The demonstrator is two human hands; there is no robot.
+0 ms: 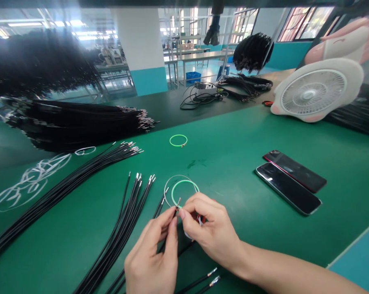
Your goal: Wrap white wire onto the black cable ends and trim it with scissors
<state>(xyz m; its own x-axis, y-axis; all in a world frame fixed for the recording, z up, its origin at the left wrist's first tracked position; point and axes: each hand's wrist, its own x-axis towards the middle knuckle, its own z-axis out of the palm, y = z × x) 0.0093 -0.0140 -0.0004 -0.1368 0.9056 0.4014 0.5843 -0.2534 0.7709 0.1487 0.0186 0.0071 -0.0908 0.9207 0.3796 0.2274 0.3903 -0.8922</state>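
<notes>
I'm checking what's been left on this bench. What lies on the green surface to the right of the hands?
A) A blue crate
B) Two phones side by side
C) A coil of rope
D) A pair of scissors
B: a phone and a second phone lie side by side on the green bench, beyond the right hand.

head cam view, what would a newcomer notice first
The eye goes first to bottom centre, where the left hand and right hand pinch a black wire beside a green loop on the green bench. Behind them, a big bundle of black wires spreads across the upper left, and a white fan sits at upper right.
</notes>
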